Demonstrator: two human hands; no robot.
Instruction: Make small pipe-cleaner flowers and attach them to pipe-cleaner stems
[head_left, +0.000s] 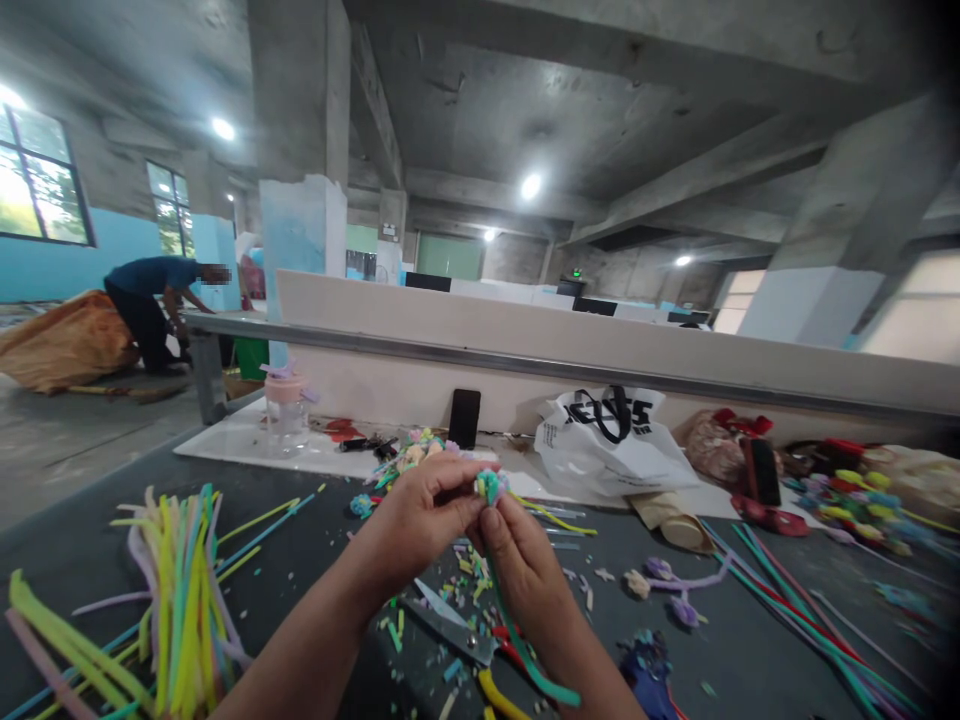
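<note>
Between my two hands is a small chenille-stem flower (491,487) in green, yellow and lilac, with a long green stem (525,650) hanging down over my right wrist. My left hand (429,508) pinches the flower from the left. The thumb and fingers of my right hand (526,558) close on its underside and stem. Below them, scissors (454,628) lie partly spread on the dark table, beside red and yellow tool handles (501,695). Short cut pieces of chenille (469,575) are scattered around. A bundle of long chenille stems (184,600) lies on the left.
Along the back stand a clear bottle (285,415), a phone (464,418) and a white bag (611,440). Finished-looking lilac flowers (682,585), loose stems (810,610) and a colourful flower pile (862,505) lie right. A person (154,300) bends over at far left.
</note>
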